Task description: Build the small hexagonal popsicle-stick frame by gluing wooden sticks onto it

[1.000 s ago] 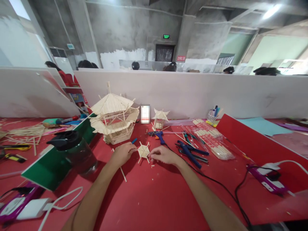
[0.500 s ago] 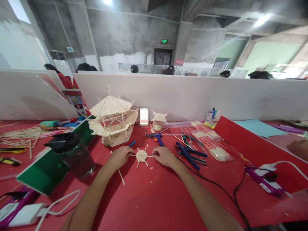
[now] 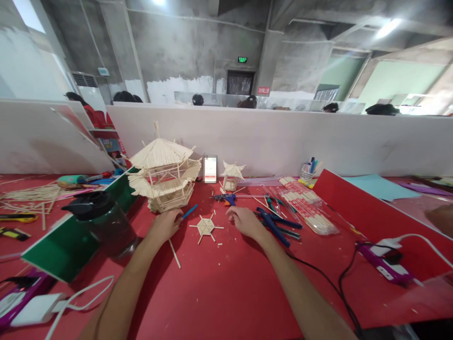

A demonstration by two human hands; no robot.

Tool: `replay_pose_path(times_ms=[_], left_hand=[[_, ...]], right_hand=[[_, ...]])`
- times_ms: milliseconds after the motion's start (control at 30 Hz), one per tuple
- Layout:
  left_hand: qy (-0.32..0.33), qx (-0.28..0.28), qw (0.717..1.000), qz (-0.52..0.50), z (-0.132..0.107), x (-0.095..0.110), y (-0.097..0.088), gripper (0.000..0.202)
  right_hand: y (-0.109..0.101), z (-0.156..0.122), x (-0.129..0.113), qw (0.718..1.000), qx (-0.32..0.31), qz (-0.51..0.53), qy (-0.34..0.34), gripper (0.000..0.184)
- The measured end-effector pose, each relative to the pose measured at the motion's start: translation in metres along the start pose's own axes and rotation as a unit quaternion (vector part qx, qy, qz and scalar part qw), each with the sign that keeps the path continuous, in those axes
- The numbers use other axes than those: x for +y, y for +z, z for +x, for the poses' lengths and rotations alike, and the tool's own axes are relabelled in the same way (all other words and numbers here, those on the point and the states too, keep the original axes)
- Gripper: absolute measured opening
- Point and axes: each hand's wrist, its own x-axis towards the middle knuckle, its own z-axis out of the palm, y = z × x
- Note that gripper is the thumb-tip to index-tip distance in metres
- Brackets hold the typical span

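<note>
A small hexagonal web of wooden sticks [image 3: 206, 225] lies flat on the red table [image 3: 226, 293], between my hands and touched by neither. My left hand [image 3: 164, 225] rests to its left, close to the base of the large stick pagoda [image 3: 163, 174]. Its fingers are curled on a thin blue-handled tool [image 3: 190, 211] that points up and to the right. My right hand [image 3: 246, 221] hovers to the right of the web with fingers loosely apart and nothing in them. Its fingertips are near the blue glue gun [image 3: 226, 198].
A small stick pavilion [image 3: 231, 175] stands by the white partition. Blue pliers [image 3: 278, 224], a bag of sticks [image 3: 307, 205], a dark bottle [image 3: 102, 222], a green board [image 3: 71, 236], a loose stick [image 3: 174, 252] and a purple device [image 3: 384, 267] with cables lie around. Another person's hand [image 3: 440, 219] shows far right.
Both hands have let go of the hexagonal web, which now lies free. The left hand has moved left and taken up the blue-handled tool. The right hand has lifted toward the glue gun.
</note>
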Motion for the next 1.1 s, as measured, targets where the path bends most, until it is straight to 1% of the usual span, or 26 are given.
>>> replay_pose_path(times_ms=[67,200,267,367,433,533,600,667,767,867,1000,1100], left_hand=[[0.002,-0.003,1.000,-0.001,0.001,0.000,0.001,0.021],[0.001,0.005,1.000,-0.004,0.001,0.001,0.002,0.021],[0.006,0.010,1.000,0.006,0.001,0.002,0.002,0.021],[0.017,0.017,0.999,0.022,0.002,0.005,0.000,0.023],[0.035,0.027,0.999,0.021,0.004,0.008,-0.001,0.025],[0.105,0.036,0.993,-0.028,0.004,0.014,-0.001,0.026],[0.158,0.025,0.984,-0.079,0.002,0.020,0.001,0.029],[0.193,-0.001,0.975,-0.112,-0.002,0.029,0.004,0.035],[0.222,-0.041,0.968,-0.112,-0.008,0.041,0.010,0.043],[0.256,-0.066,0.959,-0.106,-0.012,0.049,0.015,0.053],[0.261,-0.057,0.957,-0.111,-0.012,0.052,0.019,0.052],[0.255,-0.054,0.958,-0.115,-0.012,0.052,0.020,0.050]], right_hand=[[-0.001,0.000,0.001,1.000,-0.002,0.000,-0.008,0.034],[-0.003,0.000,0.001,1.000,-0.015,-0.022,-0.003,0.018],[-0.004,0.000,-0.001,0.999,-0.035,-0.032,-0.004,0.015],[-0.003,-0.001,-0.006,0.996,-0.074,-0.050,-0.024,0.012],[-0.002,-0.001,-0.011,0.993,-0.096,-0.062,-0.029,0.010],[0.002,-0.001,-0.017,0.991,-0.112,-0.074,-0.017,0.007],[0.004,-0.002,-0.020,0.990,-0.113,-0.085,-0.011,0.007],[0.005,-0.003,-0.021,0.988,-0.117,-0.098,-0.012,0.009],[0.006,-0.005,-0.020,0.985,-0.126,-0.113,-0.025,0.012],[0.006,-0.006,-0.020,0.983,-0.130,-0.121,-0.037,0.014],[0.006,-0.006,-0.019,0.985,-0.118,-0.120,-0.031,0.014],[0.007,-0.005,-0.019,0.988,-0.098,-0.106,-0.045,0.019]])
